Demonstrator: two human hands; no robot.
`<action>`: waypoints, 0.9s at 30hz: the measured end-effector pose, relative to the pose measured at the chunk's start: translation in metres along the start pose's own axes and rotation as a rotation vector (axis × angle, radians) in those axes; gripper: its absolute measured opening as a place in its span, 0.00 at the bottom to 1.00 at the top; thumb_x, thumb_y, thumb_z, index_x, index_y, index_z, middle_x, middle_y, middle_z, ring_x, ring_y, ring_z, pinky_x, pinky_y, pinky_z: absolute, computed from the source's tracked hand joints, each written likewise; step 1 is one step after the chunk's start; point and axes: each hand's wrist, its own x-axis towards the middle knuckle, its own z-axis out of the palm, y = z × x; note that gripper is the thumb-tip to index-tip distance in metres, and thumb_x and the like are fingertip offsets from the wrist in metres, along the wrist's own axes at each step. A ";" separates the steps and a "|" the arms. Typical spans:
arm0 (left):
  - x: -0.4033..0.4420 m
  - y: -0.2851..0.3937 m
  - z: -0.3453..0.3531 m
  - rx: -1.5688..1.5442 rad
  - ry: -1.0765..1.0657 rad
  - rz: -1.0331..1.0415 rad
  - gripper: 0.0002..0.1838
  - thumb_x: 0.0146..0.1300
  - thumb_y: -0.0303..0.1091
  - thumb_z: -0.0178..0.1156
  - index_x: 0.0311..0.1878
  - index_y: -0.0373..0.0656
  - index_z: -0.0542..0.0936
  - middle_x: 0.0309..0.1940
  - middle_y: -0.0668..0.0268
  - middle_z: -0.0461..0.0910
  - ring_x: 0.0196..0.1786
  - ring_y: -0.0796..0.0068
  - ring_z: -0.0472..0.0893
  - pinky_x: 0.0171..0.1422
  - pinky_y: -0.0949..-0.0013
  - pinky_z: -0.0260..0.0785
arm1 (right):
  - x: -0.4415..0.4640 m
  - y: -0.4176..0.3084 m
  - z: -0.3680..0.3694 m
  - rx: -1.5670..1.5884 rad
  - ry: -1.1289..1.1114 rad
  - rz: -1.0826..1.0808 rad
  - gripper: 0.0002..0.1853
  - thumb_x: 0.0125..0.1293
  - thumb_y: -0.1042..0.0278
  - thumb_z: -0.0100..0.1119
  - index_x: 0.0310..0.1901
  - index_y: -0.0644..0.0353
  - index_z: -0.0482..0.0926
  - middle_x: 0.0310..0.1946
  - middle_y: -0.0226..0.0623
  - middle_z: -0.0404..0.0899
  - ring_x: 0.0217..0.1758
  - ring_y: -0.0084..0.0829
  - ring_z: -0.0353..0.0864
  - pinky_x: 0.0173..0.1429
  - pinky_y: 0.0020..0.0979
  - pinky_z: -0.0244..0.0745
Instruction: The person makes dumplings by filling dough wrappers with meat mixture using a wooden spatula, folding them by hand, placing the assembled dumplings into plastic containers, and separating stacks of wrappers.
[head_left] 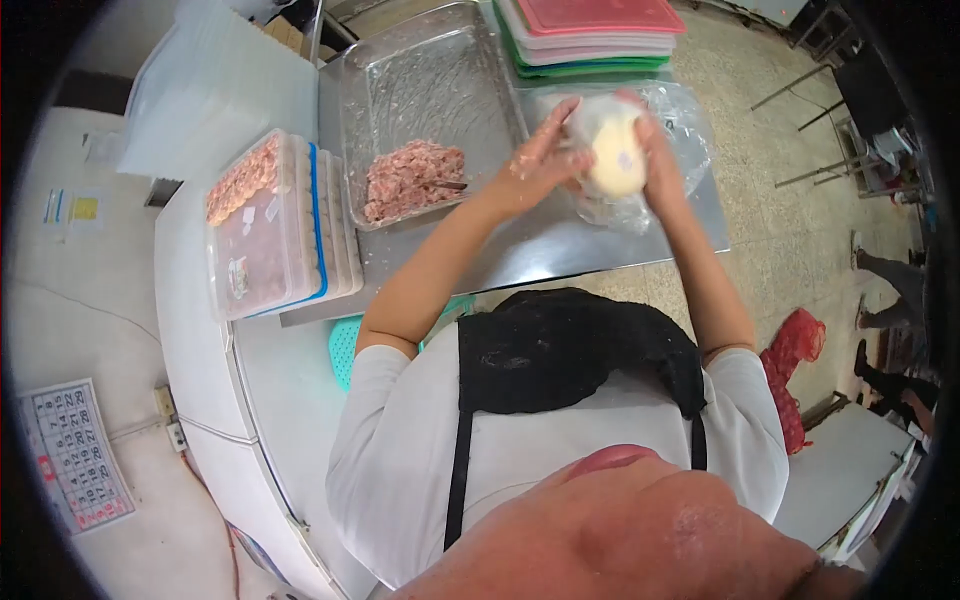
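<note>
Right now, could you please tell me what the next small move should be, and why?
I would probably lower the pale round piece onto the clear plastic on the steel table, since the left hand and right hand hold it between them right there.

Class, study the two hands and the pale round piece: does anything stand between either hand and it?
Clear plastic bunches around the pale round piece, apparently separating it from the left hand and right hand, though blur hides exact contact. Nothing else visible intervenes.

L hand [540, 165], R hand [658, 165] on pale lump [618, 165], prob bagged, nr meat tray [430, 95]
</note>
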 end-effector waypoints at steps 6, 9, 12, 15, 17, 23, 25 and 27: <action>-0.096 0.019 -0.049 0.186 -0.116 0.068 0.51 0.50 0.36 0.71 0.74 0.46 0.51 0.71 0.58 0.55 0.72 0.61 0.58 0.72 0.57 0.58 | -0.039 -0.009 0.073 -0.227 -0.427 -0.118 0.35 0.63 0.48 0.56 0.66 0.62 0.63 0.60 0.44 0.69 0.63 0.35 0.69 0.66 0.33 0.62; -0.151 0.032 -0.070 0.592 -0.084 0.167 0.54 0.41 0.29 0.71 0.73 0.49 0.55 0.72 0.53 0.54 0.73 0.52 0.57 0.74 0.54 0.53 | -0.051 -0.020 0.113 -0.458 -0.639 -0.331 0.38 0.56 0.53 0.64 0.66 0.61 0.62 0.64 0.47 0.64 0.68 0.42 0.64 0.69 0.38 0.60; -0.189 -0.037 -0.100 0.949 0.023 0.530 0.49 0.41 0.28 0.68 0.71 0.50 0.59 0.70 0.50 0.57 0.70 0.45 0.61 0.73 0.52 0.53 | -0.062 0.017 0.145 -0.773 -0.766 -0.540 0.38 0.54 0.58 0.66 0.65 0.59 0.63 0.66 0.50 0.61 0.67 0.49 0.63 0.69 0.43 0.60; -0.241 -0.112 -0.118 1.066 -0.049 0.291 0.49 0.43 0.30 0.70 0.72 0.48 0.58 0.69 0.47 0.57 0.69 0.44 0.62 0.72 0.51 0.54 | -0.076 0.083 0.158 -1.006 -0.892 -0.444 0.36 0.55 0.60 0.65 0.65 0.56 0.64 0.66 0.50 0.61 0.66 0.52 0.64 0.68 0.45 0.62; -0.249 -0.124 -0.125 0.936 -0.005 0.208 0.50 0.44 0.32 0.71 0.72 0.46 0.56 0.70 0.45 0.56 0.69 0.44 0.61 0.72 0.53 0.55 | -0.079 0.097 0.158 -1.063 -0.882 -0.427 0.35 0.58 0.58 0.63 0.67 0.51 0.62 0.65 0.50 0.63 0.65 0.52 0.66 0.65 0.44 0.66; -0.224 -0.134 -0.113 0.544 0.239 -0.046 0.51 0.46 0.34 0.71 0.73 0.40 0.54 0.70 0.43 0.56 0.71 0.46 0.61 0.73 0.56 0.55 | -0.090 0.113 0.189 -0.967 -0.574 0.034 0.36 0.64 0.49 0.58 0.69 0.53 0.59 0.54 0.55 0.71 0.51 0.57 0.75 0.55 0.47 0.71; -0.217 -0.124 -0.114 0.575 0.244 0.018 0.52 0.45 0.34 0.70 0.73 0.40 0.52 0.69 0.43 0.58 0.70 0.46 0.61 0.73 0.57 0.55 | -0.089 0.104 0.195 -1.020 -0.575 -0.035 0.36 0.64 0.49 0.58 0.69 0.53 0.58 0.53 0.56 0.72 0.50 0.57 0.76 0.54 0.48 0.72; -0.222 -0.096 -0.116 0.571 0.236 0.063 0.52 0.45 0.33 0.69 0.73 0.40 0.52 0.69 0.43 0.58 0.71 0.46 0.61 0.73 0.57 0.54 | -0.092 0.071 0.201 -1.039 -0.585 -0.078 0.36 0.64 0.49 0.58 0.69 0.53 0.58 0.52 0.58 0.72 0.50 0.58 0.75 0.52 0.47 0.73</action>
